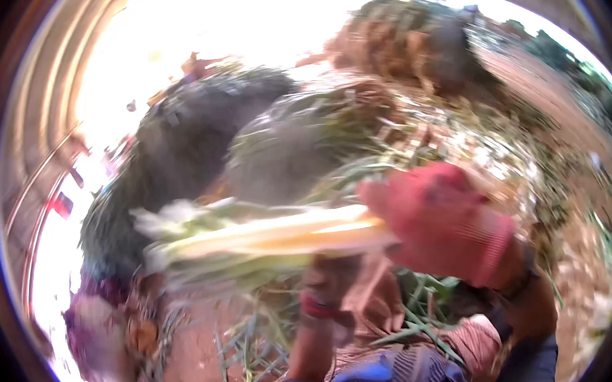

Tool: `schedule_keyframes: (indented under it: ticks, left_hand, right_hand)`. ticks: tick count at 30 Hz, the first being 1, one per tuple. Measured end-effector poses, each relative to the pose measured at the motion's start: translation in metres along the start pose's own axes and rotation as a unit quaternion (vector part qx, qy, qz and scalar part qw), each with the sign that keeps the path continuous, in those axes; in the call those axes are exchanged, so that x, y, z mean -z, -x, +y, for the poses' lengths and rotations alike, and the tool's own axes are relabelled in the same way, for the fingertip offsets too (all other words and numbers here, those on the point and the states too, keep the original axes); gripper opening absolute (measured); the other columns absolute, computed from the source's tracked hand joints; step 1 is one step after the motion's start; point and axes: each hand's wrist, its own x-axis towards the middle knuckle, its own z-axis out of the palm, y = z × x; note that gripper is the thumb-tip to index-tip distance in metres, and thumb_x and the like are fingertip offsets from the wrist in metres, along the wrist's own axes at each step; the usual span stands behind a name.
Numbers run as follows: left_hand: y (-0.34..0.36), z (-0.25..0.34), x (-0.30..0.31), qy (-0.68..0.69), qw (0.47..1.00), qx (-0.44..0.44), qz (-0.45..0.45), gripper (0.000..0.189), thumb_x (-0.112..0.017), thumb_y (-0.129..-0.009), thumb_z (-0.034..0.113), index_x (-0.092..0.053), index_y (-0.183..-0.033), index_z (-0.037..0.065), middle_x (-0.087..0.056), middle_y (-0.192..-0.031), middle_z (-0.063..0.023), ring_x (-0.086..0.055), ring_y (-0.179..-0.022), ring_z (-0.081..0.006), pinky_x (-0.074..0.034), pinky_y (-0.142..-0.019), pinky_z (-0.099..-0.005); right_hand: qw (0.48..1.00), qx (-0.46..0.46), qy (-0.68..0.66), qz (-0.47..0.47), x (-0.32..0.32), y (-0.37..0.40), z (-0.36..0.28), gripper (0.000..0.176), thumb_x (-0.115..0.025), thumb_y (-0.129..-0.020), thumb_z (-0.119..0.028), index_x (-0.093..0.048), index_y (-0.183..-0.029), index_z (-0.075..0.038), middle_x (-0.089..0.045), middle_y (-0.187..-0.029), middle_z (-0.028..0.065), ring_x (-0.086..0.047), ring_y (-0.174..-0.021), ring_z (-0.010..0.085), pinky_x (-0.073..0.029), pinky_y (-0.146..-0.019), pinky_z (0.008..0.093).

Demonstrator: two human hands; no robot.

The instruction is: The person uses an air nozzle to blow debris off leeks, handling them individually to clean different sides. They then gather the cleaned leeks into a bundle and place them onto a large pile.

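Observation:
The picture is heavily blurred. A pale yellow corn cob (277, 236) with green-white husk leaves lies level across the middle. My right hand (448, 224), in a red glove, is closed around its right end. From below, my left hand (329, 277), gloved with a red cuff, reaches the cob's underside. Blur hides whether its fingers grip the cob or the husk. The loose husk tips fan out at the left end.
A large dark grey heap or sack (185, 138) rises behind the cob. A brown pile of dry stalks (394, 44) sits further back. Green leaves (423, 319) litter red soil by my knees. Blue cloth (393, 379) shows at the bottom.

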Motion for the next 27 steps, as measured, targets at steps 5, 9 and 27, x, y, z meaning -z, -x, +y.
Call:
schedule_keyframes:
  ticks: [5,9,27]
  left_hand:
    - [-0.033,-0.091,0.024,0.011,0.988,0.144,0.049,0.083,-0.059,-0.101,0.059,-0.041,-0.156,-0.002,-0.049,-0.157,-0.0189,-0.049,-0.146,-0.0297,-0.037,-0.124,-0.0493]
    - [-0.039,-0.149,0.033,-0.074,0.966,0.23,0.095,0.083,-0.058,-0.102,0.059,-0.041,-0.156,-0.002,-0.049,-0.157,-0.0194,-0.049,-0.146,-0.0299,-0.037,-0.124,-0.0493]
    - [-0.044,-0.21,0.051,-0.192,0.912,0.331,0.149,0.081,-0.053,-0.104,0.058,-0.041,-0.155,-0.003,-0.049,-0.157,-0.0214,-0.048,-0.146,-0.0305,-0.036,-0.125,-0.0495]
  right_hand:
    - [0.952,-0.062,0.255,0.157,-0.075,0.062,-0.007,0.009,-0.062,-0.087,-0.011,-0.062,-0.094,-0.007,-0.057,-0.076,0.0104,-0.059,-0.064,0.0271,-0.051,-0.06,0.0431]
    - [0.994,-0.104,-0.022,0.006,-0.098,0.089,0.002,0.022,-0.075,-0.07,-0.026,-0.068,-0.082,-0.009,-0.069,-0.067,0.011,-0.072,-0.068,0.0369,-0.055,-0.061,0.0481]
    - [0.921,-0.138,0.302,0.201,-0.202,0.155,0.004,0.024,-0.068,-0.081,-0.027,-0.062,-0.074,-0.005,-0.061,-0.063,0.0122,-0.064,-0.056,0.0303,-0.048,-0.047,0.0456]
